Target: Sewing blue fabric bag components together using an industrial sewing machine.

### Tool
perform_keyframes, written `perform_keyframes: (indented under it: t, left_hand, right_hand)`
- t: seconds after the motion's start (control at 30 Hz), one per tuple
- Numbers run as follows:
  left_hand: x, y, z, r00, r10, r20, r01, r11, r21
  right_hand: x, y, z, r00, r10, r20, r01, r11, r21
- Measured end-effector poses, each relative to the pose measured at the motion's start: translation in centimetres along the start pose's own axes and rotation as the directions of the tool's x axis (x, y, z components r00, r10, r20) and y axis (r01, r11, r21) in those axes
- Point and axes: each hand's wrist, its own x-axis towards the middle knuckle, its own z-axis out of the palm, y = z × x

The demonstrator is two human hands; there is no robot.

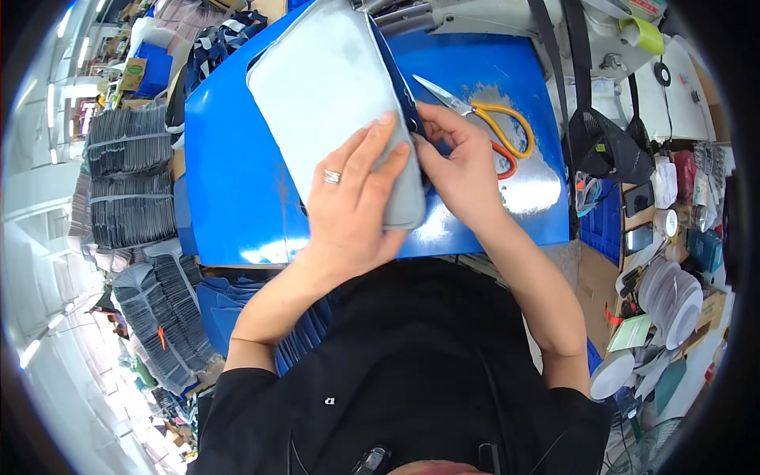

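A light grey, round-cornered fabric panel [324, 75] lies aslant over the blue work surface, with dark blue fabric [393, 75] showing along its right edge. My left hand [352, 198], with a ring on one finger, rests on the panel's near part, its fingers stretched out across it. At the right edge, my right hand [459, 162] is closed, thumb and fingers pinching the dark blue border. Just beyond that hand lie scissors [507, 123] with yellow and red-orange handles, blades pointing up and left.
The blue work surface [229, 174] has a worn patch at right. Banded stacks of dark pieces [131, 186] stand at left, with blue sheets [229, 305] below the table's near edge. Part of a machine [617, 39] and a hanging black mesh bag [606, 142] are at right, beside white spools [669, 293].
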Motion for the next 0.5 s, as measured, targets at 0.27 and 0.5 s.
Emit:
perform_keyframes:
  t: [0.27,0.5]
  left_hand:
    - [1.9,0.1,-2.1,0.987,0.149,0.065,-0.148,0.989,-0.020]
    - [4.8,-2.5,-2.6,0.986,0.134,0.100,-0.133,0.991,-0.013]
  right_hand:
    - [-1.4,-1.4,0.3,0.985,0.160,0.065,-0.171,0.957,0.235]
    - [2.1,-1.3,1.4,0.988,0.118,0.101,-0.142,0.950,0.279]
